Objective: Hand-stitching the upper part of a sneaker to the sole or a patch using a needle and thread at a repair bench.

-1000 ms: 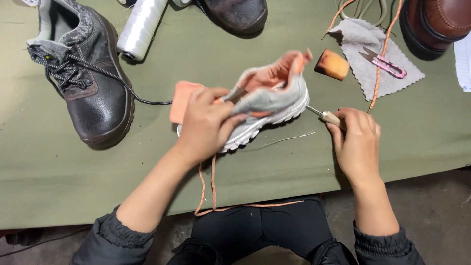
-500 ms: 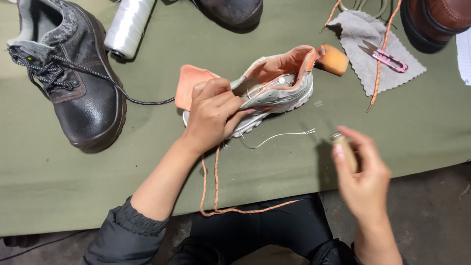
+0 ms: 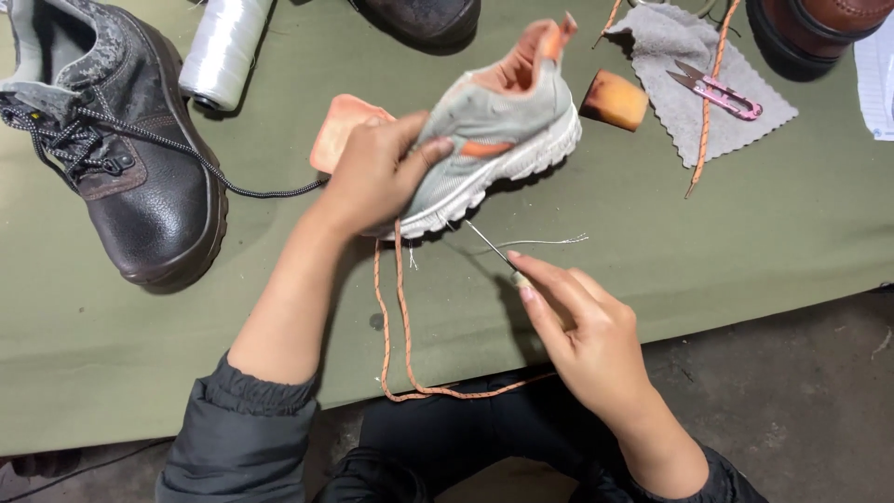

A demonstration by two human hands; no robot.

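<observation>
My left hand (image 3: 377,172) grips a grey sneaker (image 3: 494,130) with an orange lining and a white sole, tilted on its side above the green table (image 3: 708,233). My right hand (image 3: 582,321) pinches a sewing awl (image 3: 494,250) by its handle; the metal needle points up at the sneaker's sole edge. A thin white thread (image 3: 549,242) trails from the needle. An orange shoelace (image 3: 396,317) hangs from the sneaker over the table's front edge to my lap.
A black leather boot (image 3: 121,158) with loose laces lies at the left. A white thread spool (image 3: 223,51), an orange insole (image 3: 340,126), a small orange block (image 3: 615,100), pink snips (image 3: 717,90) on a grey cloth (image 3: 680,56) and a brown shoe (image 3: 819,28) lie farther back.
My right hand pulled away to the lower right and has come back up, bringing the awl's needle to the sole. My left hand has turned the sneaker more on its side.
</observation>
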